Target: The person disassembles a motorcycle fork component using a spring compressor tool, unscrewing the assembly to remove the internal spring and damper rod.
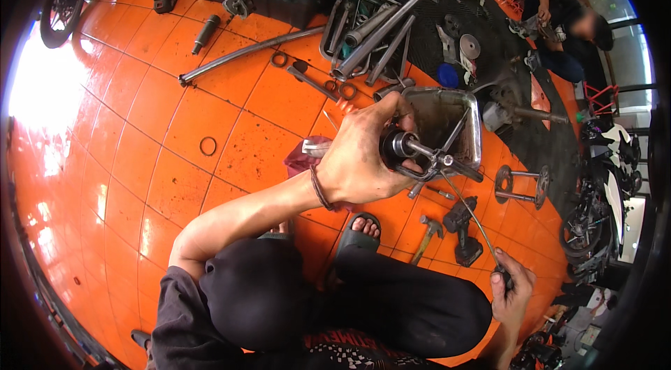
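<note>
My left hand (367, 150) is wrapped round a dark cylindrical part with a bright metal collar and stem (402, 146). A small metal crosspiece (442, 159) shows at the stem's end, over the near edge of a metal tray (477, 129). My right hand (514, 289), lower right, grips the dark handle of a thin-shafted tool, seemingly a screwdriver (477, 223). Its shaft runs up toward the crosspiece; whether the tip touches it I cannot tell. A dark red cloth (299, 161) lies beneath my left wrist.
A hammer (428, 230) and a cordless drill (463, 230) lie on the orange tiles before my knees. Metal tubes (381, 38) are piled farther off, with several rings (207, 145) nearby. Another person (559, 20) works at the far right, near motorcycle parts (594, 223).
</note>
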### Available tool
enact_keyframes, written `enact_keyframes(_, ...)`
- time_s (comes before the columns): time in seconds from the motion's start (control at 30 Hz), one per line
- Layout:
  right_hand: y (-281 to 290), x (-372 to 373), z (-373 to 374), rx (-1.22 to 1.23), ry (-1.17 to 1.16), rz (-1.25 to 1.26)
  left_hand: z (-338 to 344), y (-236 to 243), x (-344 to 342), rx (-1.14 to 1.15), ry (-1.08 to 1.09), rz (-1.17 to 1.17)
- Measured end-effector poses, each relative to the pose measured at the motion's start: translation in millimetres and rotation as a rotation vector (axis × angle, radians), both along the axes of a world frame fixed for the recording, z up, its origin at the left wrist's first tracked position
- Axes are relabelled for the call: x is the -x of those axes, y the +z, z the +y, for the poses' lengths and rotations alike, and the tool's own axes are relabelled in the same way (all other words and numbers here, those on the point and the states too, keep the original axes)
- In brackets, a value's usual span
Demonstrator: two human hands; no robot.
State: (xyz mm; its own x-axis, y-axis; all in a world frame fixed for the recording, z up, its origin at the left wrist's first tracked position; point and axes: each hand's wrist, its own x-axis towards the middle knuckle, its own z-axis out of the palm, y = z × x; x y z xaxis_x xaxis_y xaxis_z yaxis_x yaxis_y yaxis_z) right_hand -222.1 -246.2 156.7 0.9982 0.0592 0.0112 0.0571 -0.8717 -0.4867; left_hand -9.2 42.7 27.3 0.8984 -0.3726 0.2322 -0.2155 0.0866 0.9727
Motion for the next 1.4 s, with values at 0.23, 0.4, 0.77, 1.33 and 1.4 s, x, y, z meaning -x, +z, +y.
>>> enact_keyframes(0.23,10,-1,4,-0.066,-0.026,0.136,5,-9,0,0.059,0.048,-0.151)
enact_keyframes(0.4,42,-7,21,0.040,-0.048,0.151,3,-13,3,0.091,0.021,-0.154)
enact_keyframes(0.77,146,-37,101,0.253,-0.300,0.317,-2,-20,0,0.150,-0.063,-0.153)
enact_keyframes(1.33,197,-91,145,0.558,-0.195,0.287,-4,-23,10,0.096,-0.090,-0.148)
enact_keyframes(1.4,203,-91,144,0.593,-0.166,0.299,-6,-23,14,0.103,-0.120,-0.164)
